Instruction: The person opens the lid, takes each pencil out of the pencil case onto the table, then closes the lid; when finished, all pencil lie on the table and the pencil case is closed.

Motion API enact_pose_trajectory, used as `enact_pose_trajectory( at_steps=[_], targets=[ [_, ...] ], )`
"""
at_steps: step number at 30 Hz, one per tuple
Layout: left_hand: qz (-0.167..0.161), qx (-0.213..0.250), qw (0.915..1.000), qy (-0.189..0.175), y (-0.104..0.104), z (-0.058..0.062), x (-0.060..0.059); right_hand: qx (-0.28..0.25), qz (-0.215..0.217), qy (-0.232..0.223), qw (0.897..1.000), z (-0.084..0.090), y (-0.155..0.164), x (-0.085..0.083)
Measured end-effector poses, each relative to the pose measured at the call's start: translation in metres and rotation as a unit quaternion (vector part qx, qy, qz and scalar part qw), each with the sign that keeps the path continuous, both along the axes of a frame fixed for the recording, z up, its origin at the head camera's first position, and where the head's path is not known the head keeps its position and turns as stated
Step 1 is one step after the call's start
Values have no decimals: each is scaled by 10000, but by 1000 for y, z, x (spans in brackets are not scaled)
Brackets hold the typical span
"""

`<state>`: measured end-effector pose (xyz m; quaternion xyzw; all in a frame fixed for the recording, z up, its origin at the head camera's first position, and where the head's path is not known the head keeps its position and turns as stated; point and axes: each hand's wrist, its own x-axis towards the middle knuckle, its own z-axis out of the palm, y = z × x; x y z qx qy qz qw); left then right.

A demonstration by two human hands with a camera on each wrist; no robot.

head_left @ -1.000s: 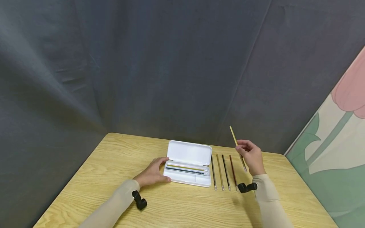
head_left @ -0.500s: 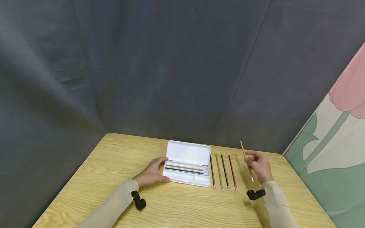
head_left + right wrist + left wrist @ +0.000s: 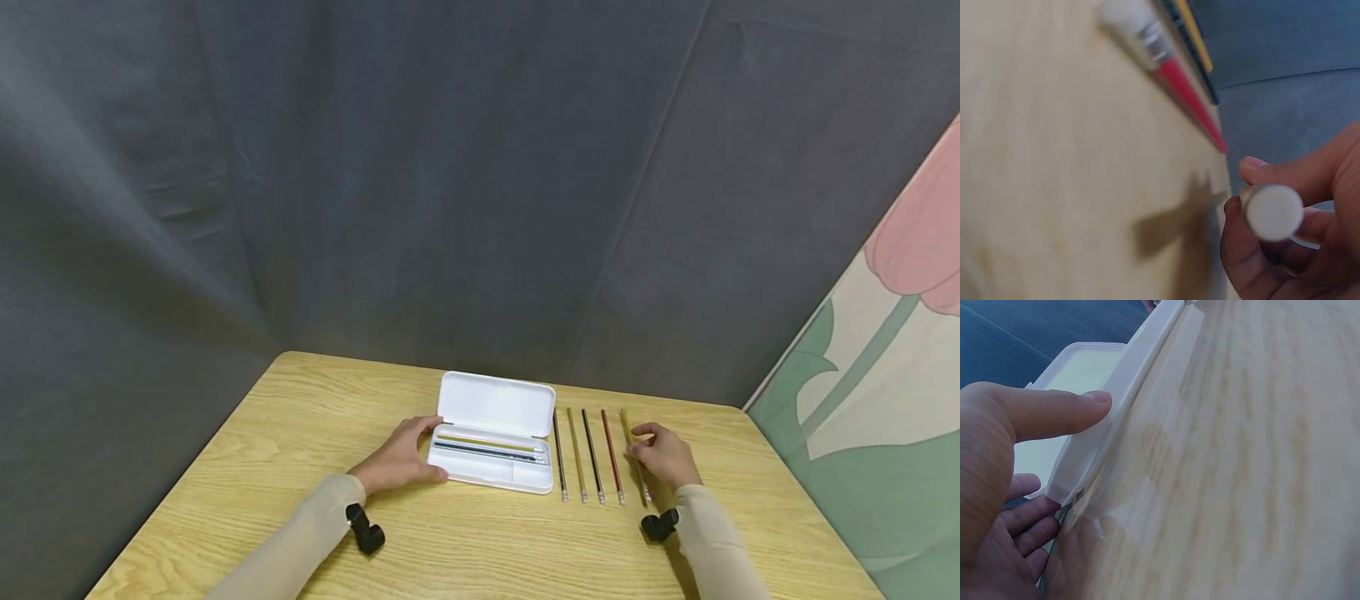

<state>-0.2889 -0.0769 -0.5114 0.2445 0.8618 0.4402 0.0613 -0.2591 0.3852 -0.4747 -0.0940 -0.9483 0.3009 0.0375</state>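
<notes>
A white pencil case (image 3: 497, 404) stands open on the wooden table, its lid raised at the back. My left hand (image 3: 401, 454) holds the case's left end, thumb (image 3: 1066, 412) on the front wall and fingers at the end and back. Inside lie a yellow pencil (image 3: 491, 442) and a dark pencil (image 3: 487, 451). My right hand (image 3: 666, 457) pinches another yellow pencil (image 3: 627, 424) between thumb and fingers, low over the table at the right end of the row. Its white eraser (image 3: 1274, 212) points at the right wrist camera.
Left of the held pencil, side by side, lie a red pencil (image 3: 612, 457), a black pencil (image 3: 592, 455), a yellow pencil (image 3: 577, 454) and a dark pencil (image 3: 560, 455), erasers toward me. A dark curtain (image 3: 450, 183) hangs behind the table (image 3: 480, 550); a flower-patterned cloth (image 3: 885, 400) hangs at right.
My right hand has moved right with the yellow pencil, then lowered it to the table beside the red pencil. My left hand has stayed on the case.
</notes>
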Motion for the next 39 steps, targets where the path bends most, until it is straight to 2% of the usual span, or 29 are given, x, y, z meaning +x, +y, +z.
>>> enact_pose_trajectory(
  at_steps=[9,18,35,39],
  targets=[
    [11,-13,10000,37,-3,-1,-3,402,-12,-82,9992,-3,-5,-4],
    [48,-54,10000,-4,-2,0,-1,540,-99,-78,9985,-6,-10,-4],
    [36,-2,10000,-35,-2,3,-1,349,-148,-120,9992,-3,-9,-5],
    [15,-22,10000,-2,-2,1,-1,272,-163,43,9995,0,-10,-3]
  ],
)
